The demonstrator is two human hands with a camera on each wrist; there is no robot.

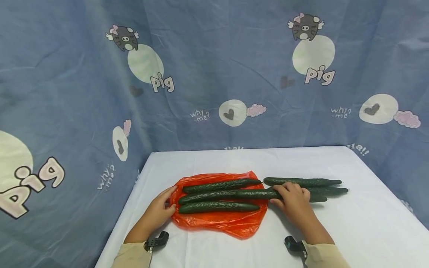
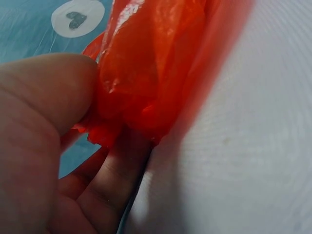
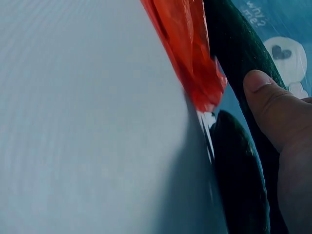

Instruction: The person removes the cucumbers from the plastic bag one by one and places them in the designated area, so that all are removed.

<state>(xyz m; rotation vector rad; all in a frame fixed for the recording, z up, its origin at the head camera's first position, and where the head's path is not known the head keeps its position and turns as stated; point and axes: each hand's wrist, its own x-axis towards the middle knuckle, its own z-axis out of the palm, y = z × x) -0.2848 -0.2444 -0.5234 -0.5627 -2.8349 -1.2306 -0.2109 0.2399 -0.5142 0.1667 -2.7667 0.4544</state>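
Note:
My left hand [image 1: 157,212] pinches the left edge of a red plastic bag [image 1: 234,227], its thumb and fingers on the crinkled film [image 2: 146,63] in the left wrist view. Three dark green cucumbers lie across the bag: an upper one [image 1: 221,185], a middle one [image 1: 204,197] and a lower one [image 1: 218,207]. My right hand [image 1: 295,203] grips another cucumber [image 1: 254,194], whose left end reaches over the bag and meets the middle one. In the right wrist view the thumb presses along this cucumber [image 3: 239,44]; the hand hides part of it in the head view.
Right of the bag lie more cucumbers, one at the back [image 1: 303,182] and another [image 1: 330,191] partly behind my right hand. A white cloth covers the table [image 1: 201,163]. Blue printed curtain [image 1: 201,74] hangs behind and along the sides.

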